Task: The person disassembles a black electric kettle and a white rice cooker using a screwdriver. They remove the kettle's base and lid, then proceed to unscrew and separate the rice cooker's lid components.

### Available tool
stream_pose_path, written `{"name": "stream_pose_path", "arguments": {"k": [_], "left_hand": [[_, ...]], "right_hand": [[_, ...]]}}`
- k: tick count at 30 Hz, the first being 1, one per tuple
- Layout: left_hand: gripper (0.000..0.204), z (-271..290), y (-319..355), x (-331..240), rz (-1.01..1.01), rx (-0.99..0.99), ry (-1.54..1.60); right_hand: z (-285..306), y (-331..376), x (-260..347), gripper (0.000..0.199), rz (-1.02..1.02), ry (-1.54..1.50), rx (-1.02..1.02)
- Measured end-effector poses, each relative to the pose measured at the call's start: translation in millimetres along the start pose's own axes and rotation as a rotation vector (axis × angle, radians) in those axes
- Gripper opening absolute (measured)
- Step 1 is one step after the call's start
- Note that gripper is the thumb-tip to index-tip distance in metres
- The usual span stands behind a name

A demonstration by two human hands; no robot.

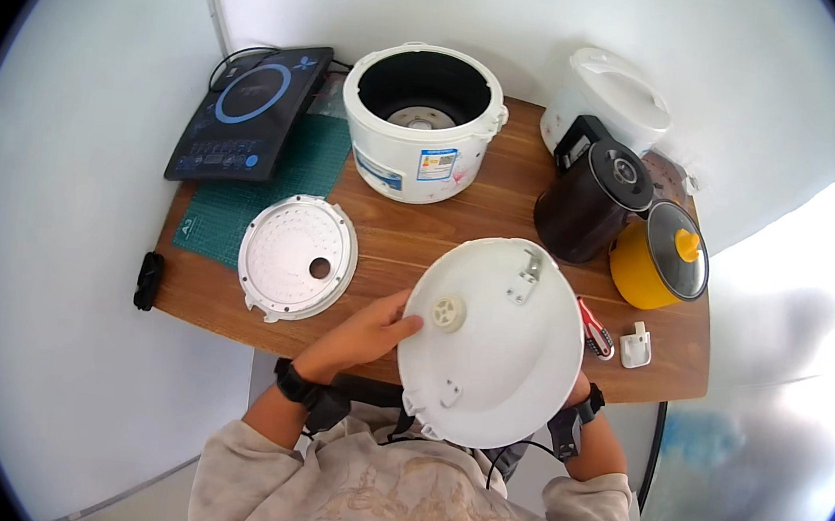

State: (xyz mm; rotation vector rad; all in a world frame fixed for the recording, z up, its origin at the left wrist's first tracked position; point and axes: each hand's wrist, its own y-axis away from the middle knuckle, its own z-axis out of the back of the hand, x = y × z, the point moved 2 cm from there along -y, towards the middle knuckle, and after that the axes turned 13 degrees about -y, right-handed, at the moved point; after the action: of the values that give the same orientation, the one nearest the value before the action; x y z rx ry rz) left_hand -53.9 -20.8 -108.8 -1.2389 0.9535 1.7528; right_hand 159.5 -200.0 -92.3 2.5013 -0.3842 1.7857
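"Pinching the rim, that's the left hand [365, 336]: thumb on the inner face of the white shell [505, 344], the other fingers mostly tucked out of sight behind it!"

"And the right hand [579, 389]?"

"Barely a sliver, at the shell's near right edge. Its fingers are hidden, so I cannot tell how far they're closed."

"Where's the shell itself?"

"In front of the person's shirt [433, 513], over the near edge of the desk [390, 233], hollow face up. Inside it, a round cream fitting [449, 313] sits toward the left, a metal bracket [531, 267] toward the far side."

"So which step, in your reading?"

"I'd judge it's handling the shell with its inner side presented; no tool shows in either hand. The next move calls for support on both sides: a broad, smooth piece like that could tip from a one-sided pinch."

"Now outward from the shell!"

"To its left, a perforated white disc [283, 253]! Beyond it, a little left, the white cooker body [398, 148], top open. Just to its right, a red-and-black tool [593, 333], then a small white piece [636, 348]."

"And farther off?"

"Beyond the shell on the right, a dark kettle [584, 206] and a yellow pot [643, 272]; far off to its left, a black cooktop [251, 114] overlapping a green mat [311, 165]!"
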Motion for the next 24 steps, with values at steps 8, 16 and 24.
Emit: {"name": "stream_pose_path", "arguments": {"k": [8,16,24], "left_hand": [[0.048,25,47,20,0.154,-0.209,0.12],[0.058,49,87,18,0.176,-0.482,0.401],[0.066,-2,54,15,0.166,-0.313,0.246]], "right_hand": [[19,-5,9,0.029,-0.042,0.356,-0.079],[56,40,40,0.025,0.189,1.15,-0.668],[86,53,9,0.047,0.044,1.376,-0.646]]}}
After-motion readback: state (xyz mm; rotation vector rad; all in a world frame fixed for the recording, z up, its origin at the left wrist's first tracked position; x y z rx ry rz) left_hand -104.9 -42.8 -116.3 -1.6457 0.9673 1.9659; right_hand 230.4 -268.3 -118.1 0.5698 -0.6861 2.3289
